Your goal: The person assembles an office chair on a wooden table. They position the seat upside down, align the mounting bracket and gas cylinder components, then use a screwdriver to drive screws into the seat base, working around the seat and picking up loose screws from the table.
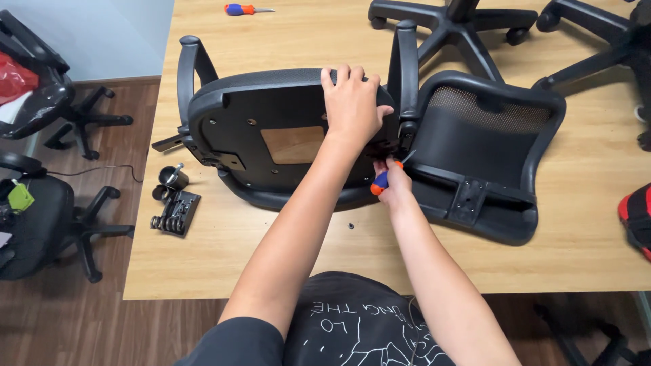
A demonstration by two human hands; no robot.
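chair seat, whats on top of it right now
The left hand lies flat on the upturned chair seat, by a bare wood patch and screw holes. What the palm covers cannot be seen.

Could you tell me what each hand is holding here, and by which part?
The right hand grips a screwdriver by its orange-and-blue handle. The left hand presses flat on the upturned chair seat near its far edge, gripping nothing.
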